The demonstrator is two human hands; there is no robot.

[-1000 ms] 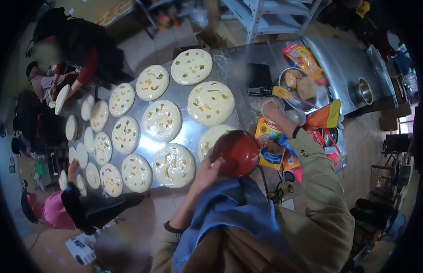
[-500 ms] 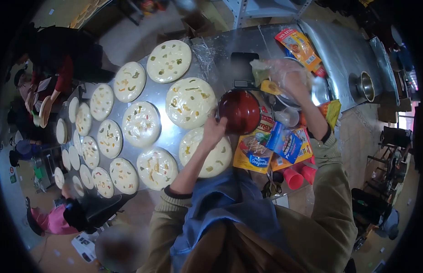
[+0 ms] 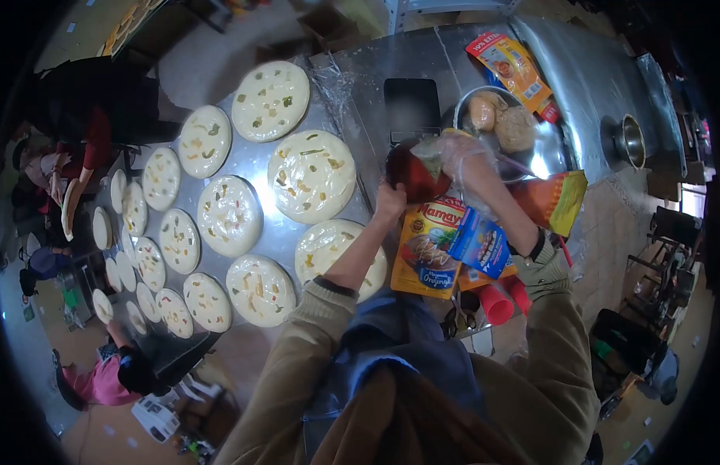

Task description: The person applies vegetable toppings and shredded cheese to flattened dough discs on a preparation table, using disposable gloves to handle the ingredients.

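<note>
My left hand (image 3: 389,200) is closed on the near-left rim of a dark red bowl (image 3: 410,177), which stands by the scale. My right hand (image 3: 470,159), in a clear plastic glove, is over the bowl's right side. A pale greenish piece (image 3: 428,153), blurred, shows at its fingertips; I cannot make out what it is. Behind the right hand stands a metal bowl (image 3: 462,105) with brownish, lumpy food (image 3: 515,129) in it. A black scale (image 3: 411,105) sits behind the red bowl.
Several round white dough discs (image 3: 311,174) with colourful bits cover the table's left side. Mayonnaise pouches (image 3: 426,260), a blue packet (image 3: 480,242) and red cups (image 3: 496,304) lie near me. An orange pouch (image 3: 509,71) lies behind. People work at left.
My right hand has moved left and nearer, from the metal bowl to the red bowl, uncovering the brownish food. The red bowl now looks tilted, with my left hand still on it.
</note>
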